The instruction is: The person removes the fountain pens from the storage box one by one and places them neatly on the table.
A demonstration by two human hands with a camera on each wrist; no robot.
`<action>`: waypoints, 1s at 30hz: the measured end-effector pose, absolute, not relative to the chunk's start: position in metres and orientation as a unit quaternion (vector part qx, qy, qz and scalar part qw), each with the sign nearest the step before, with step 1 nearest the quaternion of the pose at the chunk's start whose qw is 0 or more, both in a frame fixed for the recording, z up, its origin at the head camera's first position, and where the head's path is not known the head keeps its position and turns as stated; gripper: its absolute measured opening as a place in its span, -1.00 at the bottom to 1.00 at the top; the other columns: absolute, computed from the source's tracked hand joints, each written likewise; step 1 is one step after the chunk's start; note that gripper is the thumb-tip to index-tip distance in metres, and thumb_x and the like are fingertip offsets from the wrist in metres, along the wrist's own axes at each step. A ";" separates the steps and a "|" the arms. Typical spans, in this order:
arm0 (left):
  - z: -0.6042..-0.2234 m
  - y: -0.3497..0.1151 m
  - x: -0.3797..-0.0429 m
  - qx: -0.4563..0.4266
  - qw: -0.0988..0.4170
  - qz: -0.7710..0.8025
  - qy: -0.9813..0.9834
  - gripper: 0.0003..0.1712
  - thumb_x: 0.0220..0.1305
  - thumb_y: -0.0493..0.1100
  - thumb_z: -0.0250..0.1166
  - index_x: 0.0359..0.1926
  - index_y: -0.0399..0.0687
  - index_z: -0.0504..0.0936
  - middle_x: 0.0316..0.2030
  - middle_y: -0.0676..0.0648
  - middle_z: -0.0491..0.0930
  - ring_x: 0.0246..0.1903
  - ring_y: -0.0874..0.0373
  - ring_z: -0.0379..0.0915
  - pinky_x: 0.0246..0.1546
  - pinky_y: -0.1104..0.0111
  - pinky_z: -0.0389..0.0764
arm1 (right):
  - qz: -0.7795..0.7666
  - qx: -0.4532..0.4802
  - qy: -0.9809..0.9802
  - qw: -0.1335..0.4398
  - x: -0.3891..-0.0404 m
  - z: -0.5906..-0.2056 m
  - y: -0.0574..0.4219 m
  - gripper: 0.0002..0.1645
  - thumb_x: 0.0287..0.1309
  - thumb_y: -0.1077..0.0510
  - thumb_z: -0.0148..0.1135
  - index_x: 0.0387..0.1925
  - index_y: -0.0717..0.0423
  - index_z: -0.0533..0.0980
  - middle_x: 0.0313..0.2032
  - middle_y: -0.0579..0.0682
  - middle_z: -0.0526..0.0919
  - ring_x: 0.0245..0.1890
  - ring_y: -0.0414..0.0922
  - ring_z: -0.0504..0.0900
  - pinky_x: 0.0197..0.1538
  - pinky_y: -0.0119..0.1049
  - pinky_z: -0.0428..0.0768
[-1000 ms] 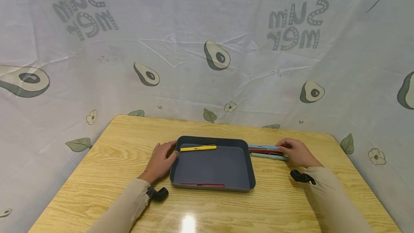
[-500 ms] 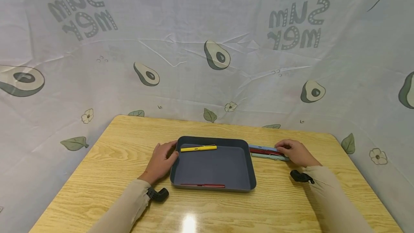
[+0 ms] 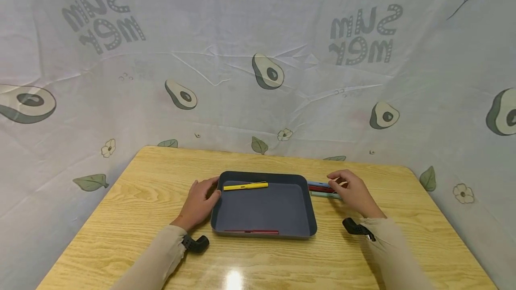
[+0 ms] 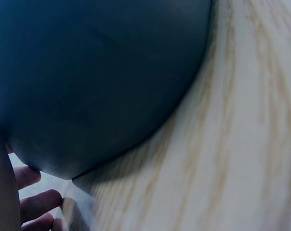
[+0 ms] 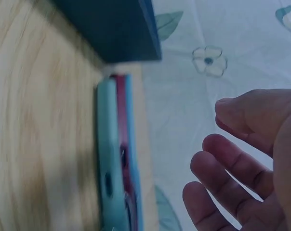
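Note:
A dark grey rectangular tray (image 3: 266,209) sits on the wooden table, a yellow pen (image 3: 246,186) lying in its back left part and a red pen (image 3: 262,232) along its front wall. My left hand (image 3: 200,199) rests against the tray's left side, thumb at the rim, fingertips touching the outer wall. Just right of the tray, a blue pen (image 3: 316,184), a dark red pen (image 3: 319,189) and a mint green pen (image 3: 322,194) lie side by side. Over their right ends is my right hand (image 3: 351,191), fingers loosely bent and parted from the thumb, with nothing between them.
The light wooden table (image 3: 258,263) ends at the back in front of a pale fabric sheet (image 3: 225,115) printed with avocados and leaves. In the right wrist view, the tray's corner (image 5: 121,33) stands close to the pens' ends.
My right hand has moved left along the three pens, closer to the tray, and its thumb and fingers have come off the pens' right ends. The left hand and tray look unchanged.

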State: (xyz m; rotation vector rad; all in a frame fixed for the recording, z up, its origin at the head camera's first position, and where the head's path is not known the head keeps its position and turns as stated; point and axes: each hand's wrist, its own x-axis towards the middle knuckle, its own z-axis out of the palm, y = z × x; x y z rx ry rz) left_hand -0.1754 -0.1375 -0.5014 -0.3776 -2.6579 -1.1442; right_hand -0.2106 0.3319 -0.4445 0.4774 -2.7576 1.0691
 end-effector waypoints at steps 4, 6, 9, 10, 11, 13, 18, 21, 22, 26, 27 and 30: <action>-0.501 -0.138 -0.175 -0.128 0.113 -0.391 -0.905 -0.43 0.53 -0.09 0.17 0.48 -0.10 0.44 0.37 -0.18 0.50 0.40 -0.17 0.36 0.56 -0.20 -0.17 | 0.364 0.173 -0.911 0.086 -0.205 -0.441 0.315 -0.70 0.47 0.16 0.23 0.13 0.19 0.63 0.04 0.12 0.65 -0.09 -0.01 0.62 -0.07 -0.25 0.66; -0.501 -0.137 -0.175 -0.129 0.113 -0.394 -0.903 -0.44 0.53 -0.09 0.18 0.47 -0.10 0.44 0.36 -0.18 0.50 0.40 -0.17 0.36 0.56 -0.21 -0.17 | 0.370 0.176 -0.908 0.087 -0.203 -0.440 0.308 -0.70 0.47 0.15 0.24 0.12 0.16 0.63 0.04 0.12 0.64 -0.11 -0.01 0.62 -0.08 -0.25 0.67; -0.500 -0.137 -0.174 -0.131 0.116 -0.395 -0.902 -0.44 0.53 -0.09 0.18 0.47 -0.11 0.45 0.36 -0.19 0.51 0.39 -0.18 0.37 0.55 -0.22 -0.16 | 0.381 0.179 -0.903 0.083 -0.200 -0.440 0.300 -0.72 0.48 0.15 0.23 0.12 0.12 0.63 0.03 0.08 0.64 -0.12 -0.02 0.65 -0.08 -0.26 0.68; -0.500 -0.137 -0.174 -0.131 0.116 -0.396 -0.901 -0.44 0.53 -0.09 0.18 0.47 -0.11 0.45 0.36 -0.19 0.51 0.39 -0.18 0.37 0.55 -0.22 -0.16 | 0.386 0.182 -0.901 0.081 -0.199 -0.440 0.298 -0.72 0.48 0.13 0.23 0.12 0.12 0.63 0.02 0.08 0.64 -0.13 -0.02 0.65 -0.09 -0.26 0.68; -0.501 -0.137 -0.174 -0.131 0.116 -0.396 -0.901 -0.43 0.53 -0.08 0.17 0.47 -0.10 0.45 0.36 -0.18 0.51 0.39 -0.18 0.37 0.55 -0.21 -0.16 | 0.391 0.184 -0.898 0.078 -0.198 -0.441 0.296 -0.71 0.49 0.12 0.22 0.12 0.13 0.62 0.01 0.07 0.63 -0.14 -0.01 0.66 -0.10 -0.27 0.68; -0.501 -0.137 -0.174 -0.131 0.118 -0.397 -0.901 -0.43 0.53 -0.08 0.17 0.47 -0.10 0.45 0.36 -0.18 0.51 0.39 -0.18 0.36 0.55 -0.21 -0.16 | 0.396 0.187 -0.896 0.076 -0.196 -0.441 0.294 -0.71 0.49 0.11 0.21 0.12 0.12 0.62 0.00 0.05 0.63 -0.16 0.00 0.67 -0.11 -0.27 0.68; -0.501 -0.138 -0.173 -0.130 0.122 -0.396 -0.901 -0.43 0.53 -0.08 0.17 0.47 -0.10 0.45 0.36 -0.18 0.51 0.39 -0.18 0.36 0.55 -0.22 -0.15 | 0.395 0.185 -0.897 0.078 -0.192 -0.439 0.290 -0.73 0.48 0.12 0.24 0.10 0.09 0.63 -0.03 0.04 0.63 -0.19 0.01 0.67 -0.16 -0.28 0.68; -0.500 -0.139 -0.172 -0.129 0.120 -0.396 -0.901 -0.44 0.53 -0.08 0.17 0.47 -0.09 0.45 0.36 -0.18 0.50 0.40 -0.18 0.36 0.55 -0.22 -0.16 | 0.394 0.179 -0.898 0.079 -0.190 -0.439 0.289 -0.74 0.46 0.14 0.25 0.08 0.11 0.64 -0.04 0.04 0.64 -0.19 0.00 0.68 -0.15 -0.28 0.69; -0.499 -0.139 -0.172 -0.128 0.118 -0.397 -0.901 -0.43 0.53 -0.08 0.17 0.47 -0.09 0.44 0.37 -0.18 0.50 0.40 -0.18 0.36 0.55 -0.22 -0.17 | 0.393 0.178 -0.899 0.077 -0.190 -0.438 0.289 -0.74 0.46 0.14 0.26 0.08 0.12 0.64 -0.05 0.04 0.64 -0.18 -0.01 0.67 -0.15 -0.28 0.69; -0.499 -0.139 -0.172 -0.128 0.114 -0.396 -0.902 -0.43 0.54 -0.08 0.18 0.48 -0.10 0.43 0.37 -0.18 0.49 0.40 -0.17 0.35 0.56 -0.21 -0.17 | 0.391 0.176 -0.901 0.067 -0.188 -0.439 0.287 -0.75 0.45 0.16 0.26 0.07 0.13 0.64 -0.06 0.04 0.64 -0.18 -0.03 0.65 -0.15 -0.28 0.66; -0.499 -0.139 -0.172 -0.129 0.114 -0.396 -0.902 -0.43 0.54 -0.08 0.17 0.48 -0.10 0.43 0.37 -0.18 0.49 0.40 -0.17 0.35 0.56 -0.21 -0.17 | 0.388 0.176 -0.902 0.066 -0.187 -0.439 0.286 -0.76 0.45 0.17 0.26 0.07 0.12 0.64 -0.06 0.03 0.64 -0.18 -0.04 0.64 -0.16 -0.27 0.66; -0.499 -0.138 -0.172 -0.130 0.118 -0.395 -0.902 -0.44 0.54 -0.09 0.17 0.48 -0.11 0.44 0.37 -0.18 0.50 0.40 -0.18 0.36 0.55 -0.22 -0.15 | 0.379 0.174 -0.906 0.069 -0.185 -0.438 0.285 -0.77 0.44 0.19 0.27 0.06 0.12 0.65 -0.05 0.03 0.65 -0.18 -0.05 0.63 -0.16 -0.26 0.64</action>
